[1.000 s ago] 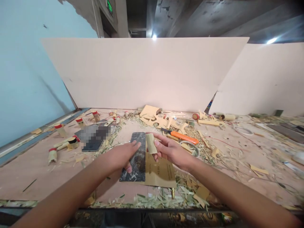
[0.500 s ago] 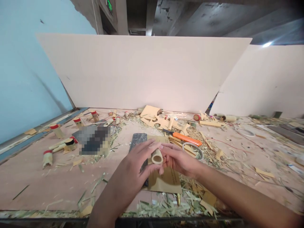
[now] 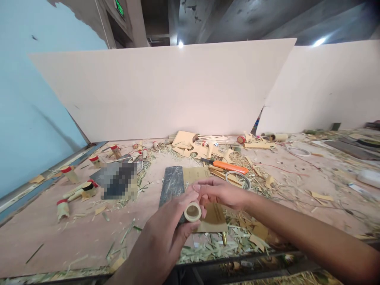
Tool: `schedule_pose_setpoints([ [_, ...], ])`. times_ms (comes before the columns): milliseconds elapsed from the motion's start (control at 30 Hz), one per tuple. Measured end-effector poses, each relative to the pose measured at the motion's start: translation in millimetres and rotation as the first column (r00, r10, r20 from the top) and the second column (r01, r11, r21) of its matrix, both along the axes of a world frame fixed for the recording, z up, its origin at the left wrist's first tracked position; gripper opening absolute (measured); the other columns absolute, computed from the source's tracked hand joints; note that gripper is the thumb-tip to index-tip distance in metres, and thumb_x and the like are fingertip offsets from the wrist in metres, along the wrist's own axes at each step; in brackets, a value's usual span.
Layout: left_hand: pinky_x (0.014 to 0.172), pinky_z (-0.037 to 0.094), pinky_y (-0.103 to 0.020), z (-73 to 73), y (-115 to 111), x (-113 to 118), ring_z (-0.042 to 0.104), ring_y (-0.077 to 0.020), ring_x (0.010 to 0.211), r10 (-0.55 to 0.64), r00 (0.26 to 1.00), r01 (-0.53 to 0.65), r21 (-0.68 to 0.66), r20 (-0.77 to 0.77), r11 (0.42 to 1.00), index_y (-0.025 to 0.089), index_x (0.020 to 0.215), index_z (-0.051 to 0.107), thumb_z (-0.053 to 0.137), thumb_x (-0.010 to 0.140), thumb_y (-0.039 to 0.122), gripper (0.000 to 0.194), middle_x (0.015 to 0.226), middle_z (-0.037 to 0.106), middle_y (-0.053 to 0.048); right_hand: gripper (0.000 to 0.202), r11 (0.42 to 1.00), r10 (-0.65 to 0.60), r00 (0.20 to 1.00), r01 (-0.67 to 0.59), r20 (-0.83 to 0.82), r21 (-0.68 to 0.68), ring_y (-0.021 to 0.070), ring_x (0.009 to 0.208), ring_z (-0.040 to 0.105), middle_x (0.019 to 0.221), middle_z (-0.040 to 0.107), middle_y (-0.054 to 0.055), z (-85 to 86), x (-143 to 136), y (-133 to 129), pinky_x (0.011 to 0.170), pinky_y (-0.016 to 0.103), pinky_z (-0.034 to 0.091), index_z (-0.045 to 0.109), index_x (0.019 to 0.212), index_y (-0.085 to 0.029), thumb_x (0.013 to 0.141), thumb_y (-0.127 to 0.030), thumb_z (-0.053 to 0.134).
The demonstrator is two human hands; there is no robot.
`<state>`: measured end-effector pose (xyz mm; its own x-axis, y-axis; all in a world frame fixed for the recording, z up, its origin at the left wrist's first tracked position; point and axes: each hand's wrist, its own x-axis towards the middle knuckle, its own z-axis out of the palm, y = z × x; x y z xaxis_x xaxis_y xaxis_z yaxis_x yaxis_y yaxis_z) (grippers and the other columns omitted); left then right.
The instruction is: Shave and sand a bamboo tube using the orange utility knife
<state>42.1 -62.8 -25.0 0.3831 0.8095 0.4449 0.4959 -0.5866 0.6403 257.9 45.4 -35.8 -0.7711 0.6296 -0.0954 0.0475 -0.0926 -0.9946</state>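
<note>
Overhead, bare concrete; below, a plywood table (image 3: 59,233) strewn with bamboo shavings (image 3: 208,249).

No readable text anywhere; green lit sign (image 3: 120,7) high on the far wall too small and blurred to read; faint print on brown sandpaper sheet (image 3: 214,215) illegible

A large pale board (image 3: 166,91) is leaning upright at the back of the littered wooden worktable (image 3: 59,225); a second pale board (image 3: 323,87) is standing right of it; a blue wall (image 3: 26,99) is rising left of it; bare concrete ceiling (image 3: 237,19) with lights is showing above it.
</note>
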Motion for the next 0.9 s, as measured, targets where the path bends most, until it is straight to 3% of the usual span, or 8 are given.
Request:
schedule_pose_setpoints([
  [100,0.099,0.057,-0.037,12.4,-8,2,0.069,-0.0272,0.117,0.091,0.983,-0.062,-0.181,0.159,0.982,0.028,0.132,0.062,0.052,0.104,0.041,0.033,0.128,0.072,-0.009,0.046,0.957,-0.201,0.961,0.151,0.190,0.249,0.0166,0.067,0.073,0.087,0.077,0.007,2.3,7,12,0.066,0.029,0.057,0.070,0.110,-0.016,0.099,-0.056,0.051],
  [233,0.066,0.060,-0.029,26.3,-4,14,0.068,-0.0205,0.077,0.230,0.848,-0.021,-0.403,0.478,0.915,0.023,0.125,0.059,0.045,0.104,0.056,0.042,0.087,0.068,-0.005,0.041,0.812,-0.477,0.836,0.300,0.271,0.501,0.0168,0.063,0.068,0.075,0.073,0.004,7.3,24,32,0.062,0.028,0.051,0.067,0.102,-0.017,0.100,-0.051,0.046],
  [333,0.048,0.049,-0.022,31.7,5,20,0.058,-0.0155,0.064,0.253,0.775,0.018,-0.422,0.578,0.907,0.022,0.124,0.056,0.050,0.102,0.059,0.044,0.080,0.059,-0.001,0.033,0.651,-0.647,0.698,0.298,0.305,0.699,0.0174,0.062,0.060,0.065,0.066,0.001,14.1,36,42,0.062,0.028,0.043,0.063,0.080,-0.020,0.098,-0.043,0.048],
  [433,0.045,0.037,-0.019,30.5,7,21,0.053,-0.0134,0.063,0.316,0.718,-0.001,-0.452,0.621,0.892,0.024,0.128,0.054,0.053,0.100,0.062,0.047,0.083,0.058,-0.001,0.029,0.555,-0.737,0.570,0.205,0.363,0.806,0.0174,0.062,0.053,0.065,0.062,0.001,19.3,45,46,0.060,0.029,0.034,0.057,0.069,-0.021,0.094,-0.033,0.050],
  [533,0.049,0.037,-0.020,20.8,2,19,0.049,-0.0121,0.062,0.366,0.684,-0.007,-0.496,0.631,0.868,0.026,0.129,0.054,0.052,0.100,0.062,0.047,0.087,0.058,-0.001,0.017,0.527,-0.788,0.433,0.108,0.437,0.843,0.0186,0.067,0.054,0.074,0.065,0.004,20.1,59,51,0.061,0.029,0.033,0.062,0.076,-0.020,0.090,-0.026,0.054],
  [600,0.053,0.039,-0.022,11.6,-1,14,0.048,-0.0132,0.063,0.390,0.708,-0.034,-0.523,0.589,0.852,0.026,0.130,0.055,0.054,0.099,0.061,0.047,0.083,0.055,0.000,0.009,0.521,-0.810,0.345,0.052,0.475,0.852,0.0209,0.077,0.059,0.087,0.069,0.008,18.7,71,56,0.065,0.029,0.036,0.066,0.086,-0.019,0.086,-0.019,0.057],
  [700,0.056,0.042,-0.024,-0.6,-3,-1,0.049,-0.0165,0.065,0.432,0.759,-0.130,-0.538,0.486,0.833,0.027,0.133,0.055,0.059,0.096,0.060,0.050,0.076,0.051,0.002,0.020,0.520,-0.826,0.243,-0.019,0.509,0.854,0.0247,0.091,0.062,0.101,0.071,0.013,14.3,87,67,0.071,0.029,0.040,0.068,0.098,-0.017,0.081,-0.012,0.059],
  [900,0.057,0.043,-0.024,-9.2,-2,-22,0.052,-0.0168,0.063,0.528,0.742,-0.256,-0.554,0.413,0.792,0.028,0.135,0.054,0.058,0.097,0.059,0.050,0.075,0.056,0.002,0.020,0.541,-0.815,0.185,-0.096,0.549,0.836,0.0267,0.096,0.066,0.104,0.072,0.012,-0.9,94,84,0.077,0.032,0.046,0.071,0.098,-0.018,0.080,-0.018,0.062],
])
